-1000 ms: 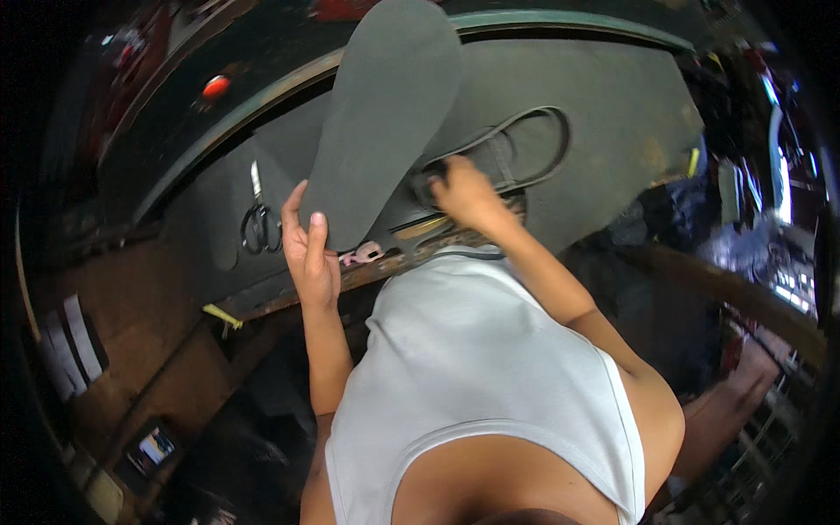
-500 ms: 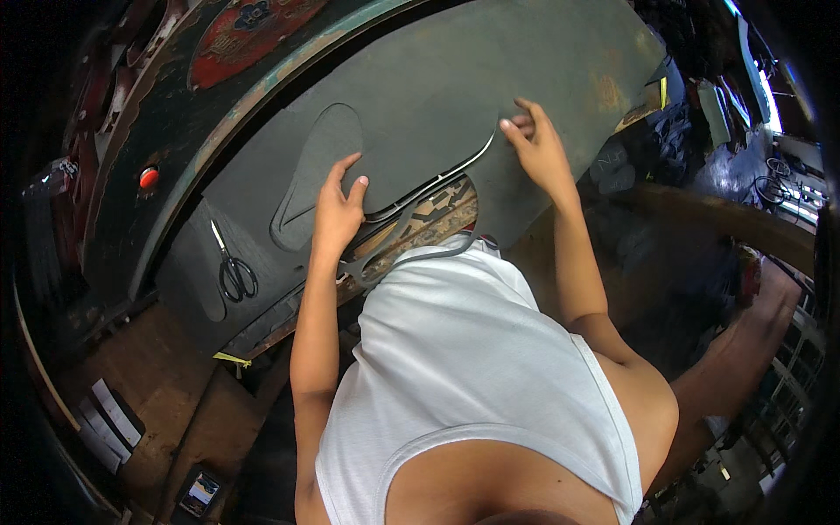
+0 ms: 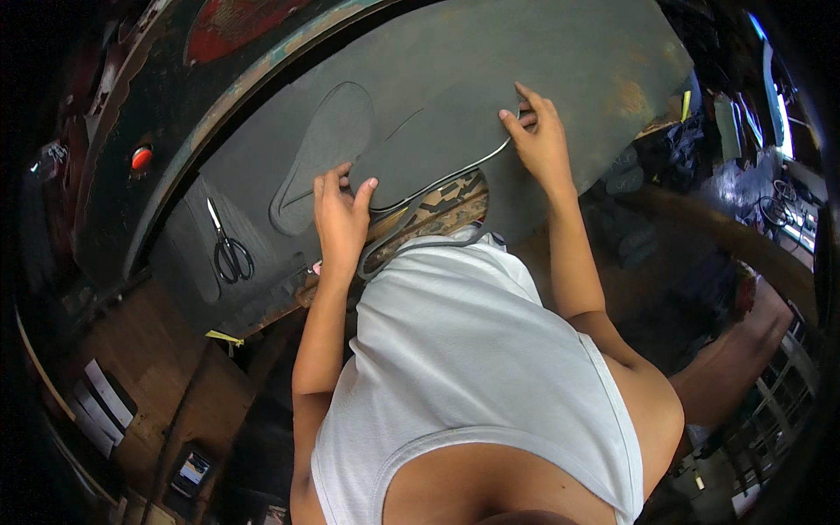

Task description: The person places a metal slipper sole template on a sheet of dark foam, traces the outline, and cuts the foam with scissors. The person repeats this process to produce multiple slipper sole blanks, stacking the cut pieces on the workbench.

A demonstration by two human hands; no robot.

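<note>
Moved since one second ago: grey sole piece (image 3: 446, 144), then raised before the bench, now laid flat on the grey sheet (image 3: 577, 52), between both hands; looped grey strip (image 3: 446, 245), then on the sheet, now at its near edge, against the white shirt (image 3: 472, 367).
Left hand (image 3: 341, 214): at the sole piece's left end, fingers curved, thumb standing apart; loosely open.
Right hand (image 3: 540, 140): at the sole piece's right end, fingers bent, thumb near the rim; whether it pinches cannot be told.
Sole outline (image 3: 328, 131): marked on the sheet, just beyond the left hand.
Scissors (image 3: 223, 236): black-handled, lying on the sheet, left of the left hand.
Knob (image 3: 142, 157): red, on the dark panel beyond.
</note>
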